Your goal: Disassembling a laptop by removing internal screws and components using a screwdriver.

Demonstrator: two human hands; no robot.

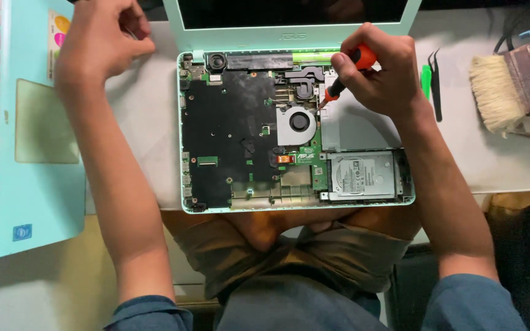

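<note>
The right hand (378, 73) pinched an orange-and-black-handled screwdriver (348, 72), tip down beside the round grey cooling fan (299, 122) of the opened mint-green laptop base (295, 132) at frame centre. The left hand (102, 43), curled in a loose fist holding nothing visible, rested upper left, near the detached pale-blue keyboard cover (26, 135).

The opened laptop (295, 132) lies between both hands; the brush (498, 92) right of the right hand (378, 73), the keyboard cover (13, 122) below the left hand (99, 43).
</note>
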